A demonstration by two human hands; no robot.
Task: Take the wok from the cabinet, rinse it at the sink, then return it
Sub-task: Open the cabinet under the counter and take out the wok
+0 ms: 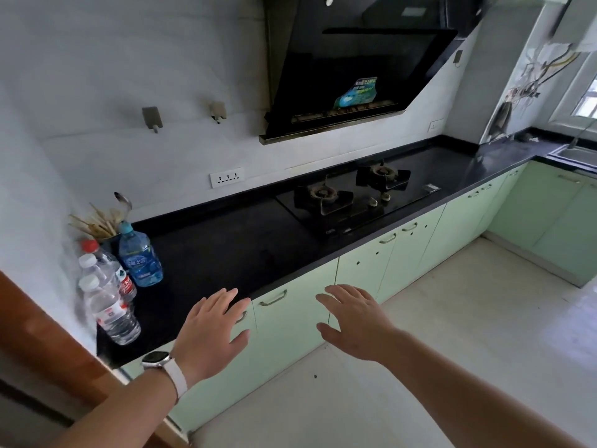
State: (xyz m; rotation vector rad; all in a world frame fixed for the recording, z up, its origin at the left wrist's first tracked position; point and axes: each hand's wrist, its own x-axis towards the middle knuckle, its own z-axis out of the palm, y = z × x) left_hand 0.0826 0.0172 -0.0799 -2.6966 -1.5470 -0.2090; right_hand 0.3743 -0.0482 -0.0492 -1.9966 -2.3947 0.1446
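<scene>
No wok is in view. Pale green cabinet doors with metal handles run under a black countertop, all closed. My left hand, with a white watch on its wrist, hovers flat with fingers spread over the counter's front edge and a door handle. My right hand is held out, also spread and holding nothing, in front of the neighbouring door. The steel sink sits far off at the back right, set into the counter below a window.
A two-burner gas hob lies in the counter under a black range hood. Several water bottles and a holder of chopsticks stand at the counter's left end. A brown door frame is at the left. The floor is pale tile.
</scene>
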